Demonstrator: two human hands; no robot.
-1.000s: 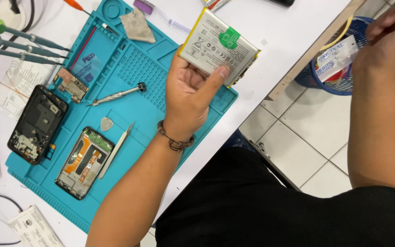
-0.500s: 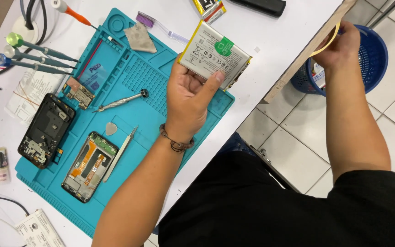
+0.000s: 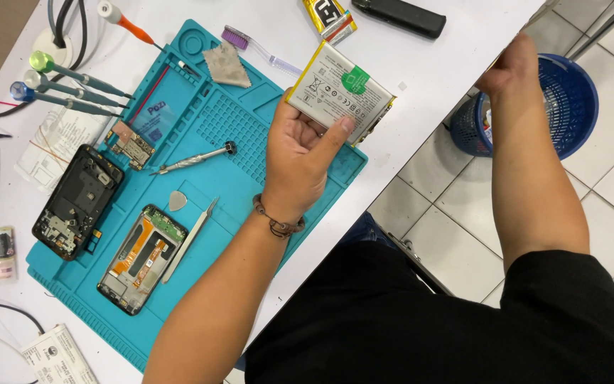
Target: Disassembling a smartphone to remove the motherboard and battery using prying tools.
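Battery (image 3: 339, 92) gripped in left hand (image 3: 300, 153), teal mat (image 3: 250, 163), white table (image 3: 421, 78), right hand (image 3: 509, 71) grip unclear, blue basket (image 3: 570, 99), tiled floor (image 3: 605, 192)

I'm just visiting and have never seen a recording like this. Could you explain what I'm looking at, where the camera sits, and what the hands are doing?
No machine here: a person works with bare hands, and the camera sits on their head, looking down. The left hand holds up a flat silver phone battery with a green sticker. The right hand reaches out past the table edge, above a blue basket on the tiled floor; whether it holds anything cannot be seen. On the white table lies a teal work mat. On it are an opened phone, a black phone frame, a small circuit board, a screwdriver and a metal prying tool.
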